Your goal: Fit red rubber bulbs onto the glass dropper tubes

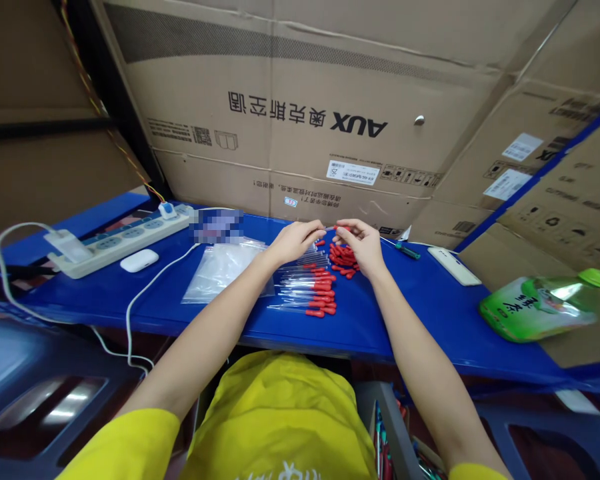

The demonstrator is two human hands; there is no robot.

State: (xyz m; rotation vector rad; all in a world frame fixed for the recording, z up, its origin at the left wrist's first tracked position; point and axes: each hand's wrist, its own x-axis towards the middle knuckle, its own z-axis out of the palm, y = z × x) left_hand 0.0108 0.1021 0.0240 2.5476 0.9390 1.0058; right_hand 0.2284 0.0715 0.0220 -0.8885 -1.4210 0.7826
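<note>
My left hand (300,239) pinches a thin clear dropper tube by its length, above the far part of the blue table. My right hand (363,247) is closed on a red rubber bulb (341,229) at the tube's right end; how far the tube sits in the bulb is too small to tell. Below my hands lie several droppers (305,290) in a row, red bulbs to the right. Bare clear tubes (314,259) lie just behind them. Beside these, under my right hand, is a pile of loose red bulbs (344,259).
Clear plastic bags (223,270) lie left of the droppers. Further left are a white earphone case (139,261), a cable and a power strip (125,240). To the right are a screwdriver (405,249), a phone (453,265) and a green bottle (535,308). Cardboard (300,67) walls the back.
</note>
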